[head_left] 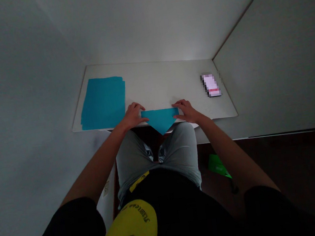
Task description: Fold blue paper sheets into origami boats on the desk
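Note:
A blue paper point(160, 119) folded into a downward-pointing triangle lies at the front edge of the white table point(159, 83), its tip hanging over the edge. My left hand point(133, 115) rests with curled fingers on the triangle's left corner. My right hand point(185, 110) lies with fingers spread on its right corner. Both hands press the paper down from above.
A stack of blue paper sheets point(103, 101) lies at the table's left. A pixelated small object point(210, 85) sits at the right. Walls close in the table at back, left and right. A green thing point(218, 166) lies on the dark floor by my right leg.

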`<state>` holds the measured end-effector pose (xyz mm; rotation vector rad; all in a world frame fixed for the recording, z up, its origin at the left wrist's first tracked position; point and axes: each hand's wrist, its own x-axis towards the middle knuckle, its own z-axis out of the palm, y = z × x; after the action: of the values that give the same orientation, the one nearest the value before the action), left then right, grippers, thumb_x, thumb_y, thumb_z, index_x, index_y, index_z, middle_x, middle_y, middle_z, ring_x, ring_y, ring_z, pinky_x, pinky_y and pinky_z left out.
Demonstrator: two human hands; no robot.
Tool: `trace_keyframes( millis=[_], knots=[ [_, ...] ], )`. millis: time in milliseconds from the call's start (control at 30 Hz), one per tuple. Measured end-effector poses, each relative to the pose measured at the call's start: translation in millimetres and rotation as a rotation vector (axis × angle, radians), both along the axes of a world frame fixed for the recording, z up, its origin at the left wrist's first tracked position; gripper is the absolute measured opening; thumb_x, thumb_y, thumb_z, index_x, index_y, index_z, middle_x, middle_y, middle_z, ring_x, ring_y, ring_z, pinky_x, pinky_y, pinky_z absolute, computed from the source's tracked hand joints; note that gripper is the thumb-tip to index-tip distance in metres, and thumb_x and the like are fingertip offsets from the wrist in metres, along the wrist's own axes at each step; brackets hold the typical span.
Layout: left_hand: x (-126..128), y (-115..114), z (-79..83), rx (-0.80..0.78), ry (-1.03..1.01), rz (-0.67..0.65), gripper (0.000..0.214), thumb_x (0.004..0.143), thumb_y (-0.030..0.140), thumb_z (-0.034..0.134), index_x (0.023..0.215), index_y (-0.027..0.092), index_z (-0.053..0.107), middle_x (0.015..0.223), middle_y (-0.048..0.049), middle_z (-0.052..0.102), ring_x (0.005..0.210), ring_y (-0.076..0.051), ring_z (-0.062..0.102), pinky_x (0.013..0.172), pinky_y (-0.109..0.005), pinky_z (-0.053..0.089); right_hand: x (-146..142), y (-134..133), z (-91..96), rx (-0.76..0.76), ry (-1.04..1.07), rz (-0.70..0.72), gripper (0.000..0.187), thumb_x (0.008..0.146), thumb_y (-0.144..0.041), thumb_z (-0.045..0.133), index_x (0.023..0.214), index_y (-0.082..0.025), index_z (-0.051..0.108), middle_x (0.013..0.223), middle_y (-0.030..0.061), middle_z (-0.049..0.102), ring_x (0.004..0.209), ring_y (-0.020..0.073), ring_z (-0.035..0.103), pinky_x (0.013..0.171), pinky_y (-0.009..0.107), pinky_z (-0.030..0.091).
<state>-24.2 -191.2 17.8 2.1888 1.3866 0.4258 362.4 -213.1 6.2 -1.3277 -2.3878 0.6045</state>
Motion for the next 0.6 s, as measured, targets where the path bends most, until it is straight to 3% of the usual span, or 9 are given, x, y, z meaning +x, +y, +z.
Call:
trace_keyframes(
  millis=[200,400,467,600],
  knots=[
    [5,-2,6.8,-0.075,-0.012,0.062,0.052,0.070,0.038,0.099,0.108,0.023,0.067,0.117,-0.0088,0.069,0.112,-0.030,0.066,0.104,-0.047,0.055,1,6,-0.4,-0.038,0.024,0.015,0.051,0.094,-0.054,0.080,0.136,-0.026,0.073,0.139,0.0176,0.061,0.135,0.0417,0.056,0.122,0.066,0.043],
    [5,-7,1.8,-0.162,-0.160,0.082,0.060,0.072,0.033,0.096,0.126,0.025,0.070,0.103,-0.0036,0.078,0.089,-0.024,0.072,0.085,-0.039,0.056,3,8,-5.8,-0.048,0.033,-0.040,0.071,0.089,-0.057,0.084,0.149,-0.023,0.067,0.141,0.0196,0.061,0.134,0.0439,0.057,0.121,0.068,0.044],
    [4,-7,-1.4,-0.144,-0.210,0.044,0.054,0.074,0.034,0.094,0.124,0.026,0.075,0.099,-0.0028,0.079,0.087,-0.023,0.073,0.083,-0.038,0.056,3,8,-7.1,-0.040,0.033,-0.069,0.071,0.088,-0.057,0.086,0.149,-0.025,0.068,0.141,0.0190,0.061,0.134,0.0440,0.057,0.120,0.068,0.045],
    [5,-10,-3.7,-0.058,-0.238,-0.030,0.021,0.087,0.037,0.084,0.105,0.026,0.085,0.097,-0.0047,0.080,0.087,-0.023,0.073,0.083,-0.037,0.058,1,8,-2.3,-0.023,0.041,-0.035,0.040,0.094,-0.050,0.082,0.127,-0.028,0.079,0.132,0.0145,0.067,0.131,0.0388,0.061,0.120,0.064,0.045]
  ],
)
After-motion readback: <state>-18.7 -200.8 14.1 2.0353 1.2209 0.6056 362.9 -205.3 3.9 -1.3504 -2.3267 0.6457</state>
